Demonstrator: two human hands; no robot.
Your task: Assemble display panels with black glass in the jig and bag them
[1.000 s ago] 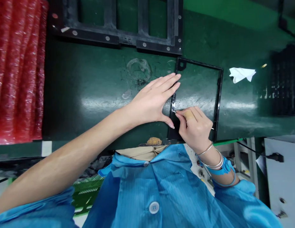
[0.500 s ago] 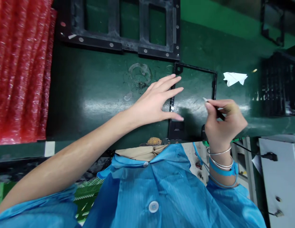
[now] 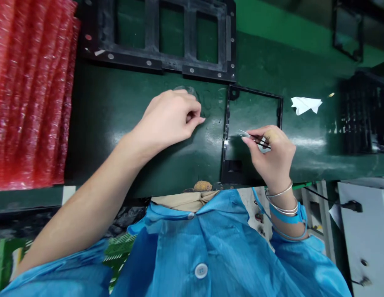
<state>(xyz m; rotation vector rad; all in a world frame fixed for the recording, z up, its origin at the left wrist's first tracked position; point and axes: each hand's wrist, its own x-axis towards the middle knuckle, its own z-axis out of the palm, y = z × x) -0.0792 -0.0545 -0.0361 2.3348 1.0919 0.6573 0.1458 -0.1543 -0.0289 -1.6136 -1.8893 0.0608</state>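
My right hand (image 3: 274, 154) is closed around a pair of tweezers (image 3: 243, 132), whose thin tips point left. Those tips are over the inside of a thin black rectangular frame (image 3: 225, 142) lying flat on the green table. To the left of that frame, my left hand (image 3: 173, 117) is low over the table with its fingers curled in and thumb drawn toward them. Whatever those fingers may pinch is hidden. Just behind the left hand, part of a clear round mark or film (image 3: 188, 88) shows on the tabletop.
A larger black fixture (image 3: 171, 62) with rectangular openings lies at the back. Red bubble-wrap sheets (image 3: 31, 103) are stacked at the left. A crumpled white paper piece (image 3: 306, 105) lies right of the frame, with dark stacked parts (image 3: 362, 111) farther right on the green table (image 3: 102, 111).
My left hand has moved left off the black frame, and its spread fingers have curled closed. My right hand has shifted left with the tweezers, bringing their tips farther inside the frame.
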